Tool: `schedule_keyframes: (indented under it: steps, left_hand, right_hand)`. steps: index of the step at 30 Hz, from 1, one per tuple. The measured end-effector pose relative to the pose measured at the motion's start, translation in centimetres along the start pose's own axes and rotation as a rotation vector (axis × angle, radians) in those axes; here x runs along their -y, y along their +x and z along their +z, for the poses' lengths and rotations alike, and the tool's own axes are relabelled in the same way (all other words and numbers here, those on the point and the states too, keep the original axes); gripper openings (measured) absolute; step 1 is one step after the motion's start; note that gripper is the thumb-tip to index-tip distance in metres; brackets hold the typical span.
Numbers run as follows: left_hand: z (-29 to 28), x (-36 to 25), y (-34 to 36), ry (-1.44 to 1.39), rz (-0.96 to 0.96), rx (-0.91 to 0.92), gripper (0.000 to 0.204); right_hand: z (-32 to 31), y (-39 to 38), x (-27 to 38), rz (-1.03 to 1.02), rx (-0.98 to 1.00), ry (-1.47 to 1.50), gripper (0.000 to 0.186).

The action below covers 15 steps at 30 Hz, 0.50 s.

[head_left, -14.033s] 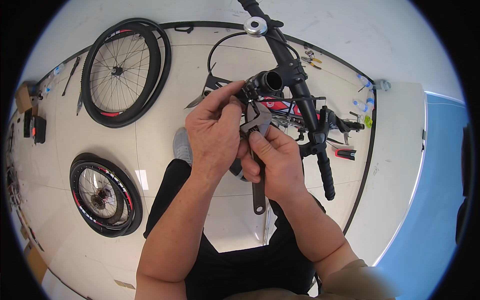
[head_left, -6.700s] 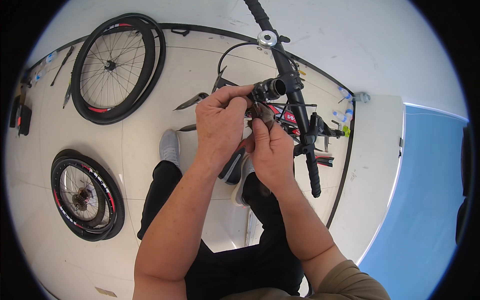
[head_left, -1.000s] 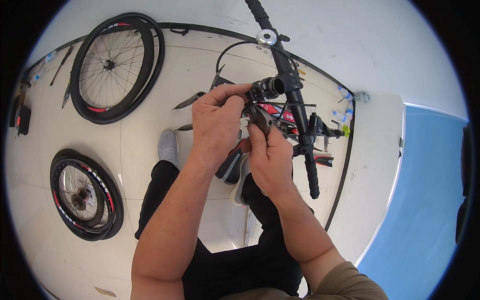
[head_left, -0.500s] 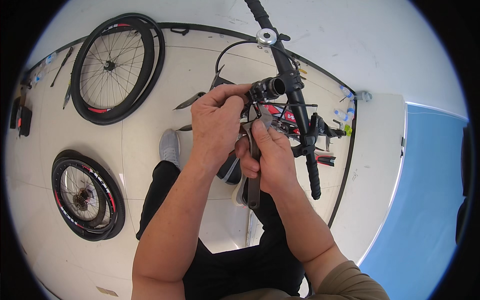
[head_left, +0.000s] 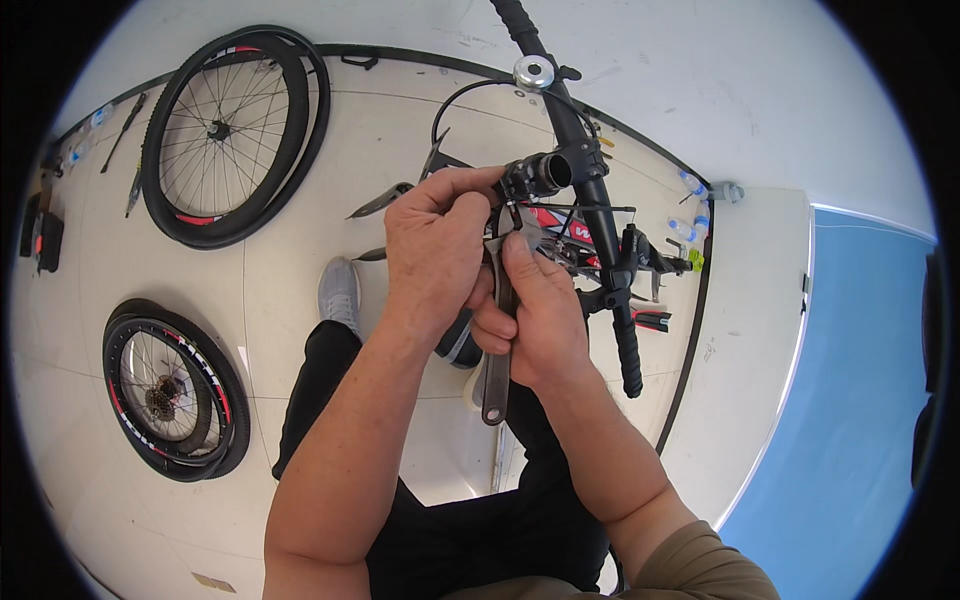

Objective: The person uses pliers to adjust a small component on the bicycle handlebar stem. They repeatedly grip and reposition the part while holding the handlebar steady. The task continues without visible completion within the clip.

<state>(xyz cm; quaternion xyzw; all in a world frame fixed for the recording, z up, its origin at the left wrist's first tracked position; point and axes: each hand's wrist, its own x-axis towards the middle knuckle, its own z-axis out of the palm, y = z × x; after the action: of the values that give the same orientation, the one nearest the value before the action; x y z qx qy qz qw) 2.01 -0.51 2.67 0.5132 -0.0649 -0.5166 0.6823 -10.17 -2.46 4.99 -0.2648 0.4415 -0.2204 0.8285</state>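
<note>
My right hand (head_left: 548, 320) is wrapped round the handle of an adjustable wrench (head_left: 496, 385), its thumb lying along the top near the jaw. The wrench's head sits just below a black round clamp part (head_left: 530, 178) of the bicycle; the exact contact is hidden by my fingers. My left hand (head_left: 435, 250) is closed beside it, finger and thumb reaching to that clamp part. Whatever its fingers pinch is out of sight. Right behind stands the black handlebar (head_left: 575, 125) with a silver bell (head_left: 533, 73). Part of a red and black frame (head_left: 560, 226) shows beyond the wrench.
One spoked wheel (head_left: 217, 130) leans near the back wall, and another with a cassette (head_left: 160, 402) lies at the left. Plastic bottles (head_left: 682, 230) lie along the right wall. A red and black tool (head_left: 652, 321) rests beside the handlebar's near end. My grey shoe (head_left: 340, 295) is on the tiles.
The wrench has turned slightly, its handle end swinging a little left and down, with my right hand following. My left hand has barely shifted.
</note>
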Motion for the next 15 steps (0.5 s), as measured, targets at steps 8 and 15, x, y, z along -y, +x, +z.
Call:
schedule_keyframes:
  steps: [8, 15]
  left_hand:
    - [0.1, 0.8, 0.4, -0.036, 0.102, 0.024, 0.028]
    - [0.1, 0.3, 0.2, -0.060, 0.059, 0.013, 0.029]
  right_hand:
    - [-0.9, 0.9, -1.2, -0.456, -0.222, -0.784, 0.024]
    - [-0.4, 0.0, 0.2, -0.130, -0.077, -0.338, 0.030]
